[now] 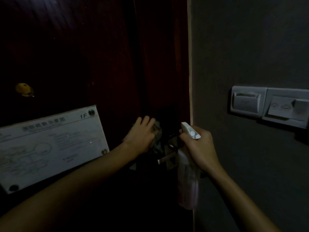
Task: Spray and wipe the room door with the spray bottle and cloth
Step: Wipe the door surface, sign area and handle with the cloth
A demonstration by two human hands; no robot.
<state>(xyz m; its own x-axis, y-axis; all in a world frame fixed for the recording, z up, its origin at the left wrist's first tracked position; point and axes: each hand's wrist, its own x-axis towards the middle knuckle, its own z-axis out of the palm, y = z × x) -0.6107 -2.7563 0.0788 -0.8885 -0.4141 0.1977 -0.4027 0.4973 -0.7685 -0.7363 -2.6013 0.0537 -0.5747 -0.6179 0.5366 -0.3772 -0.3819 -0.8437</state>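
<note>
We note: left hand clutches cloth against the door, just left of the upright spray bottle gripped by right hand.

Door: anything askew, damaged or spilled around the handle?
Nothing stands out. The sign on the door looks slanted, but the wall switches slant too, so likely camera angle. Too dark to judge drips.

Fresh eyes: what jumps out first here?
At centre by the door handle, the left hand holds a cloth against the dark door and the right hand grips a spray bottle. A pale floor-plan sign hangs on the door lower left; a switch panel sits on the wall at right.
</note>
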